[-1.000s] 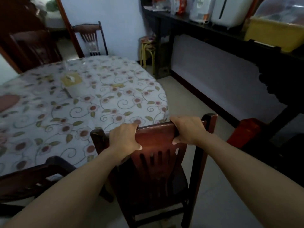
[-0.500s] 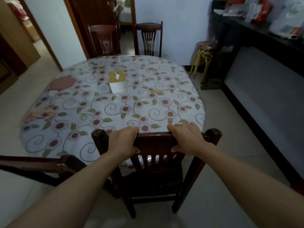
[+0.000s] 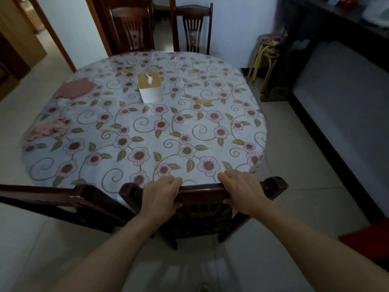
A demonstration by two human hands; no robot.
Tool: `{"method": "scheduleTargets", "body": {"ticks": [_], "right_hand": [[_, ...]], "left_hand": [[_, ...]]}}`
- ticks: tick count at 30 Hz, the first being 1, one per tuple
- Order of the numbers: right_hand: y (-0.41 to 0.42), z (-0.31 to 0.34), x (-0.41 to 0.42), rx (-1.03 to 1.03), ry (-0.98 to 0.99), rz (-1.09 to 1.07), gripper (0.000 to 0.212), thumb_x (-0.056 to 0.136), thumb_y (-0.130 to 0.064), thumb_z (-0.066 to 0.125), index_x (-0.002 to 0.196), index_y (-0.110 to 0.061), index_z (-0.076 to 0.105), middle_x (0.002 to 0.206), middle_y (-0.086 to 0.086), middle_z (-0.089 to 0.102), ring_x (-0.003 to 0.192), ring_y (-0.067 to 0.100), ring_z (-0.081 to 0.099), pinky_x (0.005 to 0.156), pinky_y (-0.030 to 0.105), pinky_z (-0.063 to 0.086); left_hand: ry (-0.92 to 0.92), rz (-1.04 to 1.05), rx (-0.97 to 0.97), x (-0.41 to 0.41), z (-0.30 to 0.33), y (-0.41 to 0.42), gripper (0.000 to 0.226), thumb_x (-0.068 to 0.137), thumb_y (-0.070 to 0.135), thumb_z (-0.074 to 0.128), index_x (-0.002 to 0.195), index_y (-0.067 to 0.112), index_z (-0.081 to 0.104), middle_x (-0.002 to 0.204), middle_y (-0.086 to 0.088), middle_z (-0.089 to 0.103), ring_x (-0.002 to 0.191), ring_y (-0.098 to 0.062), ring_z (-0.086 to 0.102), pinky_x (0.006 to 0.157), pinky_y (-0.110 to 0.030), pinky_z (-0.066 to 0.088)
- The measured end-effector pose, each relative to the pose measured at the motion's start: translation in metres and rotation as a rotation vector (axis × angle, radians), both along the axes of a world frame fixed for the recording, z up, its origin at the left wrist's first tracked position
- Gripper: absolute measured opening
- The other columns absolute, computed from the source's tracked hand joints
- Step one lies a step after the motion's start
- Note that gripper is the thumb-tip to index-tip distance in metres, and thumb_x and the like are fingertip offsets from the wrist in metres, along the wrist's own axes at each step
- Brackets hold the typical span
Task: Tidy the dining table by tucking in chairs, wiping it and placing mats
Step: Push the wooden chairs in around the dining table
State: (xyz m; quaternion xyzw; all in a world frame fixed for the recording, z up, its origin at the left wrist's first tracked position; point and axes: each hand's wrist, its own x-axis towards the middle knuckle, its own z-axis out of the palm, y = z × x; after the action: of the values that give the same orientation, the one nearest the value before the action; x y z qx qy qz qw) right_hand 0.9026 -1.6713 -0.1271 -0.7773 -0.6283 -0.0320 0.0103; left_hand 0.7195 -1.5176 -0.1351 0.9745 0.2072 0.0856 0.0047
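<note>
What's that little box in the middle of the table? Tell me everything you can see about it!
The tissue box is a small box, roughly a cube, with white sides and a tan, wood-looking top. A bit of white tissue pokes up through a slot in the lid. It stands upright on the flowered tablecloth, a little beyond the table's middle and slightly to the left, turned a bit askew to the near edge. Nothing touches it but the cloth underneath; both hands are far from it, on the near chair.

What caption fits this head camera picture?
Both hands, left hand and right hand, grip a chair at the flowery table.
</note>
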Motion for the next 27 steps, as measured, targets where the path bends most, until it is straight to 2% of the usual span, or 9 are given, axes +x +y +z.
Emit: {"method": "scheduleTargets", "body": {"ticks": [5, 7, 10, 12, 15, 17, 20, 23, 27], "right_hand": [[-0.015, -0.009, -0.019, -0.014, 0.005, -0.081, 0.052, 0.052, -0.026, 0.086, 0.090, -0.017, 0.051, 0.081, 0.001, 0.059, 0.066, 0.022, 0.056, 0.048, 0.028, 0.033], [-0.023, -0.015, -0.026, -0.034, 0.038, -0.121, 0.047, 0.061, -0.021, 0.079, 0.099, -0.018, 0.051, 0.086, 0.001, 0.061, 0.069, 0.024, 0.059, 0.049, 0.030, 0.038], [-0.035, -0.015, -0.036, -0.062, 0.069, -0.156, 0.044, 0.074, -0.017, 0.066, 0.114, -0.022, 0.048, 0.091, 0.000, 0.065, 0.076, 0.028, 0.064, 0.052, 0.028, 0.034], [-0.042, -0.013, -0.042, -0.126, 0.058, -0.176, 0.035, 0.078, -0.019, 0.063, 0.112, -0.021, 0.051, 0.091, 0.001, 0.066, 0.080, 0.029, 0.064, 0.056, 0.029, 0.031], [-0.057, -0.017, -0.057, -0.093, -0.027, -0.170, 0.037, 0.053, -0.020, 0.081, 0.083, -0.021, 0.059, 0.062, -0.001, 0.063, 0.050, 0.023, 0.061, 0.042, 0.026, 0.029], [-0.064, -0.025, -0.063, -0.073, -0.044, -0.190, 0.044, 0.038, -0.019, 0.084, 0.074, -0.024, 0.059, 0.053, -0.003, 0.059, 0.040, 0.019, 0.056, 0.037, 0.023, 0.025], [-0.068, -0.029, -0.063, 0.026, -0.011, -0.180, 0.042, 0.038, -0.014, 0.083, 0.071, -0.020, 0.058, 0.056, -0.004, 0.059, 0.043, 0.021, 0.056, 0.039, 0.022, 0.031], [-0.070, -0.031, -0.061, 0.134, -0.038, -0.162, 0.039, 0.040, -0.011, 0.081, 0.069, -0.018, 0.056, 0.057, -0.004, 0.058, 0.044, 0.021, 0.055, 0.042, 0.021, 0.027], [-0.062, -0.036, -0.055, 0.232, -0.034, -0.125, 0.035, 0.043, -0.005, 0.075, 0.067, -0.016, 0.053, 0.057, -0.003, 0.055, 0.046, 0.021, 0.053, 0.047, 0.021, 0.022]], "left_hand": [[0.020, -0.067, -0.036, -0.013, -0.006, -0.012, 0.054, 0.037, 0.030, 0.090, 0.077, 0.020, 0.056, 0.067, 0.003, 0.057, 0.054, -0.015, 0.054, 0.042, -0.023, 0.026], [0.014, -0.100, -0.054, -0.018, -0.011, -0.015, 0.050, 0.046, 0.028, 0.088, 0.086, 0.020, 0.060, 0.074, 0.002, 0.059, 0.062, -0.018, 0.057, 0.043, -0.025, 0.032], [0.007, -0.156, -0.077, -0.026, -0.016, -0.022, 0.052, 0.044, 0.022, 0.087, 0.090, 0.019, 0.065, 0.077, 0.001, 0.063, 0.064, -0.019, 0.060, 0.043, -0.027, 0.043], [0.012, -0.181, -0.113, -0.031, -0.018, -0.030, 0.049, 0.044, 0.021, 0.086, 0.088, 0.019, 0.066, 0.080, 0.002, 0.065, 0.066, -0.019, 0.063, 0.043, -0.028, 0.049], [0.067, -0.205, -0.134, -0.041, -0.025, -0.043, 0.054, 0.035, 0.022, 0.087, 0.083, 0.023, 0.062, 0.068, 0.007, 0.063, 0.052, -0.015, 0.061, 0.035, -0.025, 0.044], [0.121, -0.209, -0.101, -0.045, -0.029, -0.048, 0.060, 0.027, 0.025, 0.088, 0.080, 0.025, 0.060, 0.058, 0.008, 0.061, 0.042, -0.013, 0.058, 0.032, -0.023, 0.038], [0.109, -0.197, -0.083, -0.045, -0.030, -0.047, 0.062, 0.027, 0.025, 0.087, 0.081, 0.025, 0.057, 0.055, 0.006, 0.060, 0.040, -0.014, 0.057, 0.032, -0.023, 0.037], [0.066, -0.175, -0.091, -0.046, -0.031, -0.048, 0.062, 0.033, 0.022, 0.086, 0.084, 0.025, 0.051, 0.058, 0.005, 0.061, 0.043, -0.016, 0.058, 0.033, -0.024, 0.038], [0.021, -0.125, -0.077, -0.045, -0.031, -0.043, 0.050, 0.037, 0.019, 0.087, 0.079, 0.021, 0.059, 0.061, 0.005, 0.064, 0.047, -0.019, 0.061, 0.034, -0.024, 0.041]]}}
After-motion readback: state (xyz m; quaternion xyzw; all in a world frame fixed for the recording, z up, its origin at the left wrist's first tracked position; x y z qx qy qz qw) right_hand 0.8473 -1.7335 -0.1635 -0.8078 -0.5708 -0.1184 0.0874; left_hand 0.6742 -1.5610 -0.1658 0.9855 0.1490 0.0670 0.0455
